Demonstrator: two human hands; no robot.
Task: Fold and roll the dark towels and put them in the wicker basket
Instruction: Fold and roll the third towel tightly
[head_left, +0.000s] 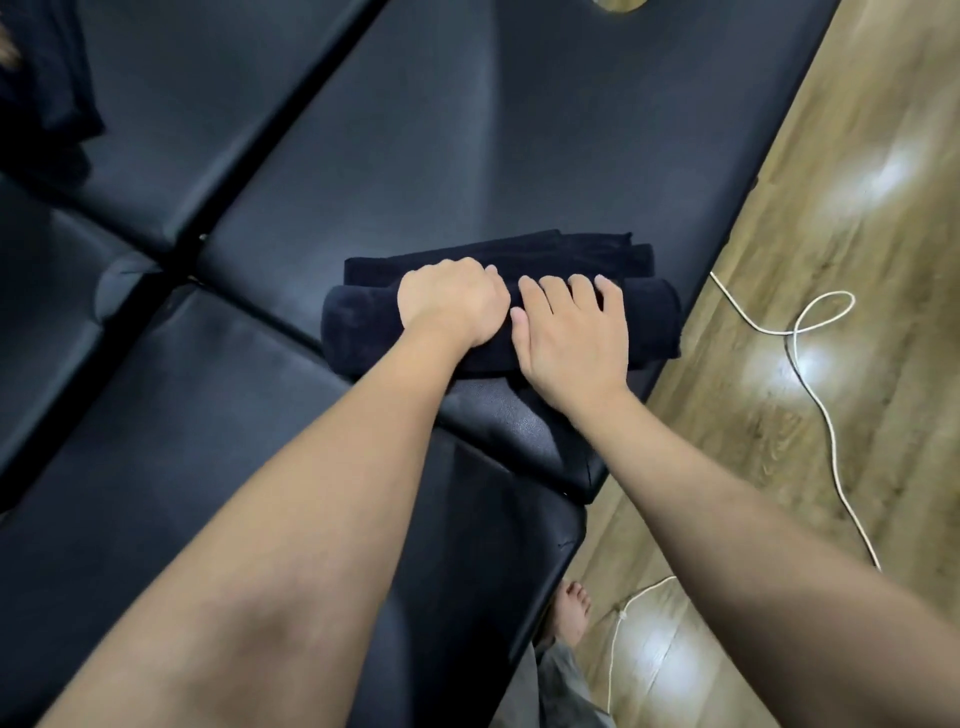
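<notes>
A dark towel (358, 327) lies on the black padded table (467, 130), partly rolled into a thick roll at the near side, with its flat folded part (587, 254) stretching away behind. My left hand (452, 301) sits on the middle of the roll with its fingers curled over the far side. Just to its right, my right hand (571, 332) rests on the roll with fingers extended and slightly bent over the top. No wicker basket is in view.
The table's right edge (727, 260) runs beside a wooden floor (831, 208) with a white cord (810, 384) on it. More dark fabric (47, 93) lies at the far left. My bare foot (569, 613) stands by the table's near corner.
</notes>
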